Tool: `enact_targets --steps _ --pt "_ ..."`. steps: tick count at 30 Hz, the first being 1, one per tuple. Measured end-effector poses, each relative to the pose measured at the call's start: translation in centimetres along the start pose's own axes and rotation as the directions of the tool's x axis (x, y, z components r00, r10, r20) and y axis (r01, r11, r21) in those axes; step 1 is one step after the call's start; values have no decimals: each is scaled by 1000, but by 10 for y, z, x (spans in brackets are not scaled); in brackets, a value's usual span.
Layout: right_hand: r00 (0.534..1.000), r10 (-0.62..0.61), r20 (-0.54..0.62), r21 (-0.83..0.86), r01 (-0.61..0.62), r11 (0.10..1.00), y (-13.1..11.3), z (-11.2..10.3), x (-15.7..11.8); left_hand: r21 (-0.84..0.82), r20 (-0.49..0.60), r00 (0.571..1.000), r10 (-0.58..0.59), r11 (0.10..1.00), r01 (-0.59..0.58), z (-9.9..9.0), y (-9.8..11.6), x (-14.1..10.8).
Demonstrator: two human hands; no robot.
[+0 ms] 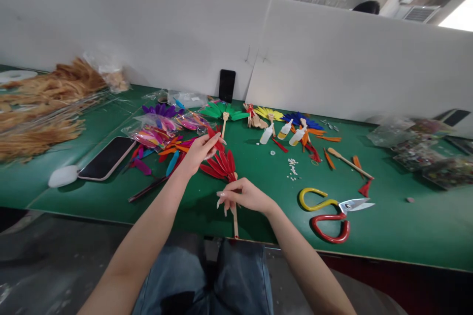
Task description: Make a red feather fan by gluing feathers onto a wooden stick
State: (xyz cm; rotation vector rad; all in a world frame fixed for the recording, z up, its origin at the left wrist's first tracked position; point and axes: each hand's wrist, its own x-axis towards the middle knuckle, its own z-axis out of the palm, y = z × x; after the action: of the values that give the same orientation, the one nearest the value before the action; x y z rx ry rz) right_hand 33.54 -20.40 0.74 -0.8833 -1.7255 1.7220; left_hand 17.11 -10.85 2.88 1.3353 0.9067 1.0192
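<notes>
My left hand [202, 150] is closed in a pinch on a red feather [219, 141], just above a half-spread fan of red feathers [221, 165]. My right hand [246, 194] is closed around the wooden handle [235, 224] of that fan, near where the feathers meet it. The handle's lower end comes down to the table's front edge. Loose feathers in orange, blue and pink [172, 150] lie left of my left hand. Beyond the hands is a finished-looking green feather fan [226, 113], with a yellow fan [269, 114] and a blue fan [301, 120] farther right.
Large scissors [338, 211] with yellow and red handles lie at right. Several small glue bottles [284, 130] and white beads [292, 167] are behind them. A phone [108, 158] lies left; another phone [226, 85] leans on the white partition [314, 54]. Tan fibres [48, 103] cover the far left.
</notes>
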Motion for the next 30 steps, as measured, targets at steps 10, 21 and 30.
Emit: enact_targets --steps 10,21,30 --pt "995 10 100 122 -22 992 4 1 -4 332 112 994 -6 943 -32 8 -2 2" --pt "981 -8 193 221 -35 975 -2 -7 -9 605 476 866 -152 772 -197 7 11 36" --pt "606 -120 -787 -27 160 987 2 -38 -6 604 456 890 0 734 -310 18 -12 48"
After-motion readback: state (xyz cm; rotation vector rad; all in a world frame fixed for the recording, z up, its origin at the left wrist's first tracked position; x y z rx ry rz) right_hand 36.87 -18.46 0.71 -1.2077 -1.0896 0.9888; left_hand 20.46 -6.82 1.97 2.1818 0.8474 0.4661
